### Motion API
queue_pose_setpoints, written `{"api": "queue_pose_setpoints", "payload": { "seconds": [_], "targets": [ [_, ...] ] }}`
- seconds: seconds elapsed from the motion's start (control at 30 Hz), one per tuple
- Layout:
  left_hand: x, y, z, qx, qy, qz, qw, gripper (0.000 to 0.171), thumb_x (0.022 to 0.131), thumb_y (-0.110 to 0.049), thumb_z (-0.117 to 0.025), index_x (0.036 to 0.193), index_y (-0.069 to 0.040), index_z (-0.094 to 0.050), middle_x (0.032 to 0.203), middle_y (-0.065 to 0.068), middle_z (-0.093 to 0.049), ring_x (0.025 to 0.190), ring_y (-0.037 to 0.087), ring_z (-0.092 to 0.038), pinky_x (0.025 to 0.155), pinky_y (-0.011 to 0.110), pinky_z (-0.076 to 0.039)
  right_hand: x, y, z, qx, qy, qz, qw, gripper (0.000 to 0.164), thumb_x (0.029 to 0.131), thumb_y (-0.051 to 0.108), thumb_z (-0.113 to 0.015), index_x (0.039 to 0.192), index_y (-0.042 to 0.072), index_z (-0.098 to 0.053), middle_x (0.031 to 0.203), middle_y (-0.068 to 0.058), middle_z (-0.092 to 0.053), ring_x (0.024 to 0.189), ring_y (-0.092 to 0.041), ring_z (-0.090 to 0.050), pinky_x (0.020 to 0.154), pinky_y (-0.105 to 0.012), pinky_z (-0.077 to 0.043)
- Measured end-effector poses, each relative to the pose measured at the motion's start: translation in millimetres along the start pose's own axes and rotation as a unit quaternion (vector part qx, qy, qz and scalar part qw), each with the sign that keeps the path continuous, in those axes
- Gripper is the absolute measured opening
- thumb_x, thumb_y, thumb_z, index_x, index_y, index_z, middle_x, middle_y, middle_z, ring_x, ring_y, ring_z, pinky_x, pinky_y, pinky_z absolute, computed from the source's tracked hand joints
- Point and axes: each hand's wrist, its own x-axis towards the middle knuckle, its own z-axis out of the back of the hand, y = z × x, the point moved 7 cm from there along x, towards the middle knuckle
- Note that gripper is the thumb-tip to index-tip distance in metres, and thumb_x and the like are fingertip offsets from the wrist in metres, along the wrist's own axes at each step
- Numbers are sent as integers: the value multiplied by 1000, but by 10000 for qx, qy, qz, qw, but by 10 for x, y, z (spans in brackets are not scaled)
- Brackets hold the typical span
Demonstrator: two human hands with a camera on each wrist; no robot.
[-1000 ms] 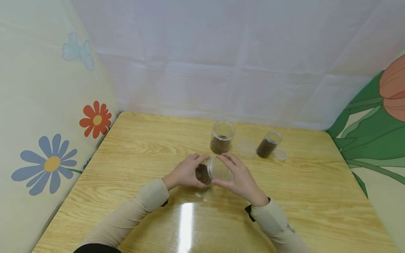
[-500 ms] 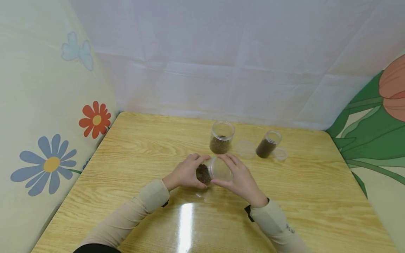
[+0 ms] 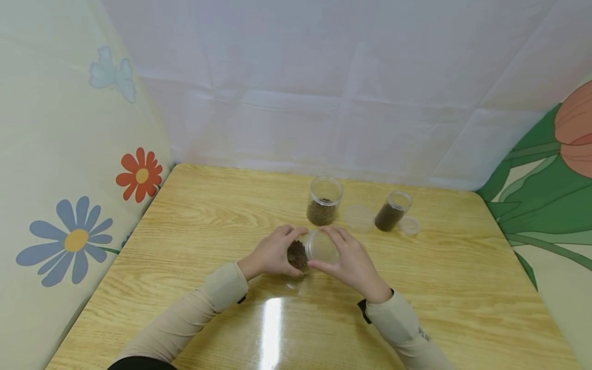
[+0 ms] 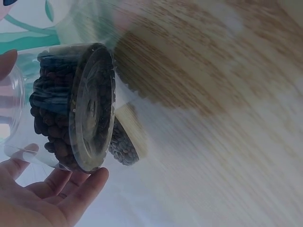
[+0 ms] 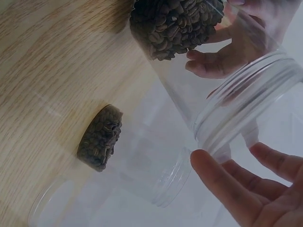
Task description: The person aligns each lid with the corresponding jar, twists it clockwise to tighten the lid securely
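**Coffee-bean jar, tilted, between two hands**

We record one clear coffee-bean jar [image 3: 311, 251] above or on the counter [image 3: 208, 205]; we cannot tell whether they touch. It lies on its side, base toward the left hand [image 3: 276, 252], whose fingers grasp its body. The right hand [image 3: 349, 262] grasps the threaded mouth end [image 5: 251, 94]. Just behind, we note a wide jar [image 3: 322, 210] with dark contents; to its right, a large flat lid [image 3: 358, 218], a slender jar [image 3: 390, 211] and a small lid [image 3: 409, 224].
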Motion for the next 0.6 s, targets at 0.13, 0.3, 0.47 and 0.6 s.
{"api": "queue_pose_setpoints", "payload": {
  "seconds": [0.13, 0.3, 0.47, 0.6],
  "targets": [
    [-9, -9, -3, 49, -31, -46, 10000, 95, 58, -42, -82, 137, -17, -37, 118, 12, -47, 102, 25, -47, 74, 42, -49, -2, -8, -4, -79, -9, -142, 9999, 72, 70, 45, -74, 122, 0, -51, 116, -18, -55, 98, -35, -57, 77, -45, -49],
    [-28, -33, 7, 120, -81, -121, 9998, 94, 58, -42, -82, 137, -17, -37, 116, 11, -48, 102, 25, -47, 74, 41, -49, -12, -17, -5, -192, -42, -310, 9993, 70, 70, 47, -73, 120, 2, -52, 112, -18, -57, 92, -36, -59, 74, -46, -50],
    [-32, -43, 10, 154, -96, -121, 9998, 94, 58, -42, -82, 137, -18, -37, 116, 10, -49, 102, 24, -47, 74, 41, -49, -11, -11, 2, -256, -75, -314, 9992, 71, 70, 47, -73, 119, 0, -52, 111, -19, -57, 88, -36, -60, 71, -46, -50],
    [-28, -36, 7, 178, -76, -80, 9998, 95, 58, -43, -82, 137, -18, -36, 116, 10, -48, 102, 24, -47, 74, 40, -49, -16, -9, 3, -200, -77, -233, 9995, 69, 71, 45, -73, 119, 0, -52, 112, -19, -56, 88, -35, -60, 71, -45, -51]
  ]
}}
